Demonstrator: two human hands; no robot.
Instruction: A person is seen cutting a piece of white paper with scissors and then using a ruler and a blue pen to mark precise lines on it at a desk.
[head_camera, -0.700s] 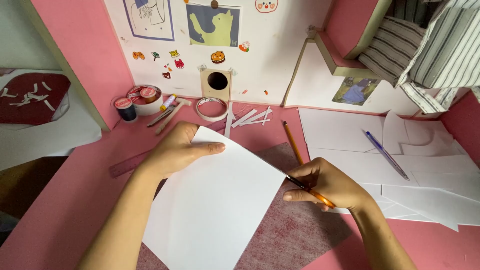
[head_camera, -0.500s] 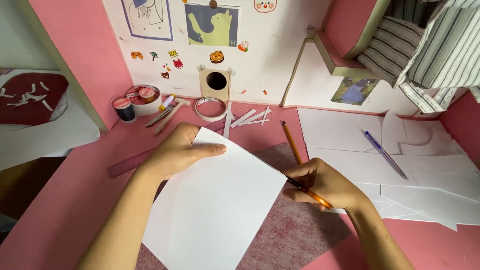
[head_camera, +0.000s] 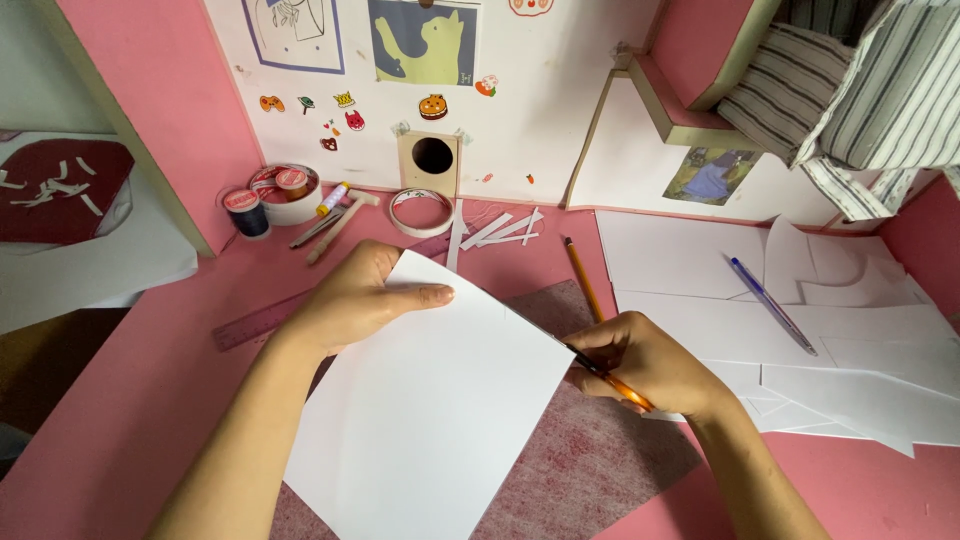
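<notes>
Head view, looking down on a pink desk (head_camera: 150, 420). A white sheet of paper (head_camera: 430, 410) lies tilted at the centre, partly over a dark red felt mat (head_camera: 600, 460). The left hand (head_camera: 355, 300) rests at the sheet's 11 o'clock corner, fingers closed over the edge with the thumb on top, pinning it. The right hand (head_camera: 645, 360), at the sheet's 3 o'clock edge, is clamped on an orange pencil (head_camera: 610, 378) whose dark tip meets the paper's border. The two hands are apart, one on each side of the sheet.

At 12 o'clock from the sheet lie a roll of tape (head_camera: 421, 211) and several white paper strips (head_camera: 500, 230); a second orange pencil (head_camera: 582, 278) lies at 1 o'clock. A purple ruler (head_camera: 262, 322) shows at 10 o'clock, partly under the left hand. At 3 o'clock, beyond the right hand, a blue pen (head_camera: 770, 304) lies on a stack of white sheets (head_camera: 850, 370).
</notes>
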